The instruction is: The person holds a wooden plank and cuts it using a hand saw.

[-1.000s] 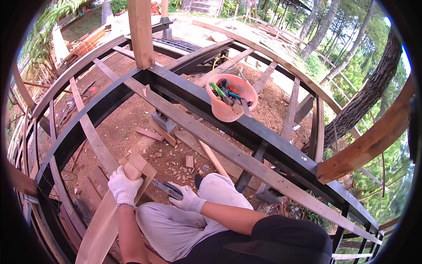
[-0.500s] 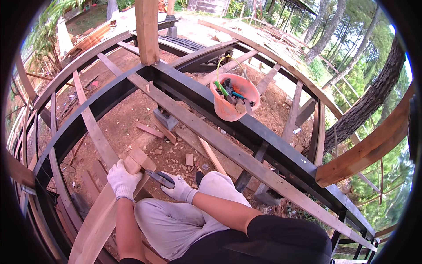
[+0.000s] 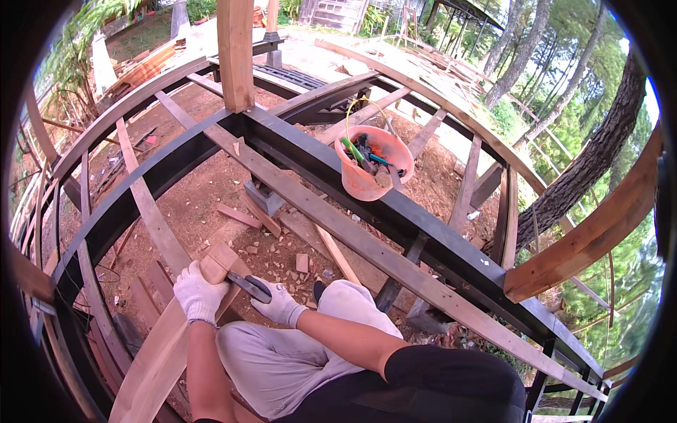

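The long piece of wood (image 3: 151, 359) is beside the person's left leg. It runs from the low left up to the right, and its top end points ahead and a bit to the right. It lies much the same way as a second ago.

The hand tool (image 3: 250, 286) has a dark handle and a thin grey blade. It has moved left, so more of the blade now goes to the wood near its top end. Its long side slants up to the left, across the wood. I cannot tell how deep the blade goes.

The right hand (image 3: 281, 307), in a white glove, has its fingers wrapped around the tool's handle. It is closer to the left hand (image 3: 201, 292) than before. The left hand, also in a white glove, has stayed curled over the wood, just below the top end.

The light grey pants (image 3: 278, 363) are between the two arms. Past the hands, little wood chips (image 3: 271, 266) lie on the brown dirt (image 3: 204, 190). Farther up, a pinkish-orange bucket (image 3: 357, 182) full of tools is by the big black beam (image 3: 430, 233).
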Available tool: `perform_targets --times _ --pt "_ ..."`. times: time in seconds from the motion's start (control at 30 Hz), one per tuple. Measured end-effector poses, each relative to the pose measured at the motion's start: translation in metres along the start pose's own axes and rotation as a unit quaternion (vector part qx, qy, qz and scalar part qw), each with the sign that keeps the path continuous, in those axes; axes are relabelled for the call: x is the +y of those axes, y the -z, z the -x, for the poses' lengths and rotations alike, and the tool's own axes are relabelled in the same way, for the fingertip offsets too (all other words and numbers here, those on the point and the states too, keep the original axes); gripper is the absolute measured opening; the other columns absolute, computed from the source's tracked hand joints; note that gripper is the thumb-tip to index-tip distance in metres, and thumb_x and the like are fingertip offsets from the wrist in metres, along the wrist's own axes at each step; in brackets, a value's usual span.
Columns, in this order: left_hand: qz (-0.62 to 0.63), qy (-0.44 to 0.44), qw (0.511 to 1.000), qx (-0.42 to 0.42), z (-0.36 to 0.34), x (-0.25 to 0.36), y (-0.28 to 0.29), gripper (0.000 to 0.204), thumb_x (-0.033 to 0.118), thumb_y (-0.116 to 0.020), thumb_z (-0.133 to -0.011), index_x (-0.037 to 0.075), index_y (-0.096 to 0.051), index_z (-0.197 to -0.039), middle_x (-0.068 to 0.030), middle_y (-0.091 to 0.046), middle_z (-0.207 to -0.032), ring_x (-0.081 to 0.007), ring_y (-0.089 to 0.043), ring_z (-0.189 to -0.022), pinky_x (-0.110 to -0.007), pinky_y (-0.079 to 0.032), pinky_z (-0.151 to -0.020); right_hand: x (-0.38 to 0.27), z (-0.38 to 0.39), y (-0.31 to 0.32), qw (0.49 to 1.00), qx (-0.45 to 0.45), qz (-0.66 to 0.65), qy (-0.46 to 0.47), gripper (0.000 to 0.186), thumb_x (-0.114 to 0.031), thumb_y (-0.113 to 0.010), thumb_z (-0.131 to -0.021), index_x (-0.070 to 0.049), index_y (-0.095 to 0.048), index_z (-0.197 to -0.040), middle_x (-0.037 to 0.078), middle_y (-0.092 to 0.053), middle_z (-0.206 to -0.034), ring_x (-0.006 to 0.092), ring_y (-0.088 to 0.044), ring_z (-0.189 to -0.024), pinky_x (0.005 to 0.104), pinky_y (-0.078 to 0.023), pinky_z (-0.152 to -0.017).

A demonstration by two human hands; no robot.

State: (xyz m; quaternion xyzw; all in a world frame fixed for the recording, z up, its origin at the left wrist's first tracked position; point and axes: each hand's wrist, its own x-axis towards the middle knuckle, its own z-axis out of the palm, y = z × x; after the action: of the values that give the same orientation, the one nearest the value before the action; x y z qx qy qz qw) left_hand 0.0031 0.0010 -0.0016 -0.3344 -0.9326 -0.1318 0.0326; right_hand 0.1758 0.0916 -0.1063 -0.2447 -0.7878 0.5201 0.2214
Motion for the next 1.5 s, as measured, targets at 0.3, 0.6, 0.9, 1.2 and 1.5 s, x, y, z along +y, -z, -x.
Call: perform_targets --times 0.3,0.6,0.9,1.2,1.5 --pt "0.000 0.001 1.000 0.005 0.000 -0.003 0.002 0.086 0.044 -0.088 -0.056 0.004 -0.062 -0.127 -0.0150 -0.066 -0.119 -0.0337 -0.060 -0.115 -0.043 -0.048 -0.102 -0.097 0.168 0.144 0.975 -0.050 0.206 0.069 0.060 -0.022 -0.065 -0.092 -0.010 -0.050 -0.148 0.016 -0.064 -0.134 0.0301 -0.064 -0.120 0.0420 -0.049 -0.105" --pt "-0.006 -0.009 1.000 0.003 0.003 -0.005 -0.001 0.086 0.047 -0.088 -0.056 0.005 -0.062 -0.127 -0.0146 -0.066 -0.116 -0.0337 -0.062 -0.111 -0.043 -0.049 -0.099 -0.010 0.030 0.016 0.999 0.001 0.020 -0.027 0.064 -0.024 -0.071 -0.088 -0.012 -0.050 -0.148 0.019 -0.069 -0.121 0.0365 -0.068 -0.106 0.0417 -0.053 -0.093" --pt "-0.043 0.018 0.999 -0.007 0.012 -0.021 0.004 0.088 0.052 -0.087 -0.056 0.006 -0.063 -0.127 -0.0155 -0.067 -0.116 -0.0327 -0.064 -0.110 -0.041 -0.050 -0.099 -0.046 0.152 0.097 0.994 -0.075 0.078 0.003 0.069 -0.017 -0.071 -0.084 -0.005 -0.049 -0.148 0.018 -0.072 -0.112 0.0312 -0.070 -0.107 0.0407 -0.054 -0.092" --pt "-0.028 -0.008 0.998 -0.047 -0.022 -0.011 0.006 0.081 0.057 -0.081 -0.062 0.009 -0.063 -0.126 -0.0143 -0.066 -0.116 -0.0310 -0.063 -0.113 -0.042 -0.048 -0.098 -0.004 0.022 0.040 0.995 0.011 0.096 0.001 0.054 -0.012 -0.073 -0.084 0.003 -0.059 -0.134 0.022 -0.071 -0.117 0.0306 -0.071 -0.107 0.0387 -0.053 -0.095" --pt "-0.050 0.015 0.997 -0.048 0.002 -0.028 0.001 0.082 0.059 -0.081 -0.063 0.011 -0.062 -0.127 -0.0132 -0.066 -0.117 -0.0313 -0.062 -0.113 -0.042 -0.047 -0.098 -0.029 0.121 0.074 0.997 -0.047 -0.028 -0.060 0.060 -0.005 -0.066 -0.084 0.001 -0.052 -0.143 0.020 -0.063 -0.133 0.0280 -0.063 -0.121 0.0386 -0.048 -0.103"
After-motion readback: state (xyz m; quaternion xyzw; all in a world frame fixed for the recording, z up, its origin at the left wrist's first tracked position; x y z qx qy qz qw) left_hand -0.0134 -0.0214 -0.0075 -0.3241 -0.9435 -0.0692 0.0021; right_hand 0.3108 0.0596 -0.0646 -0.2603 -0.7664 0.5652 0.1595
